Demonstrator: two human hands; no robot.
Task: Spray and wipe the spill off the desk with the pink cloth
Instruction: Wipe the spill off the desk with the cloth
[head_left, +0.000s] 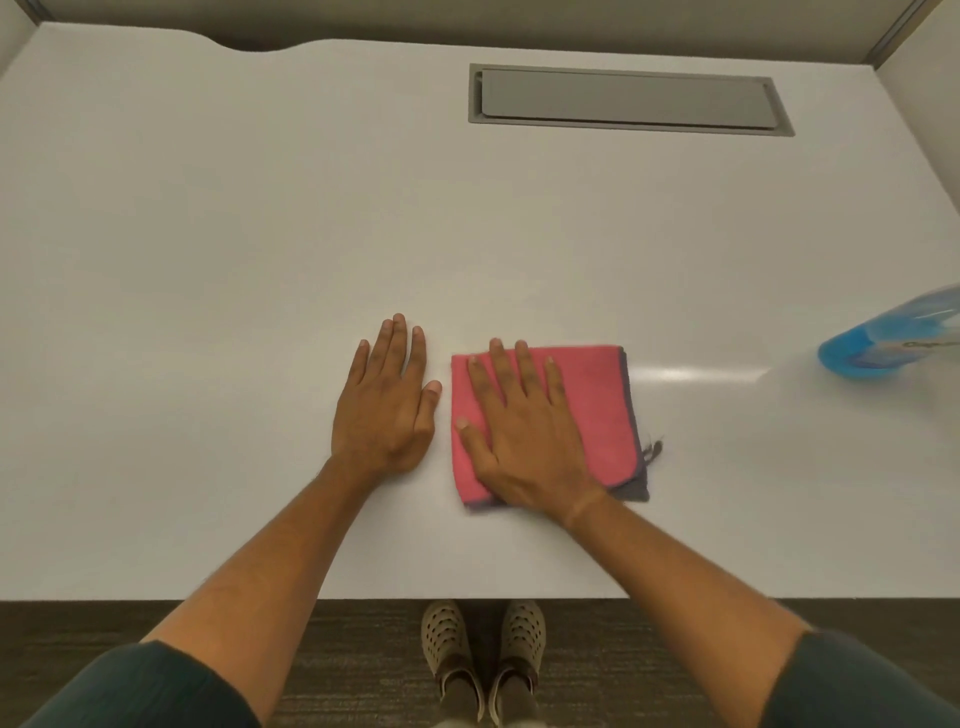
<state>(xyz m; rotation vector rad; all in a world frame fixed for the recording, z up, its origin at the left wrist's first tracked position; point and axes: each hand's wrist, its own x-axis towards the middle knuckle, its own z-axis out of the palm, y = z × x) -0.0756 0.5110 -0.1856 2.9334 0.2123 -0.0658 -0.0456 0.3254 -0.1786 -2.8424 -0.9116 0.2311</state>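
A folded pink cloth (597, 400) with a grey underside lies on the white desk (260, 234), near its front edge. My right hand (524, 431) rests flat on top of the cloth, fingers spread and pressing it down. Just left of the cloth, my left hand (387, 405) lies flat on the bare desk with its fingers together, holding nothing. A blue spray bottle (893, 338) stands at the right edge of the view, apart from both hands and partly cut off. I cannot make out a spill on the desk surface.
A grey rectangular cable hatch (628, 98) is set into the desk at the back right. The desk's back edge has a curved cutout at the left. Below the front edge are dark carpet and my feet (483, 660) in beige shoes.
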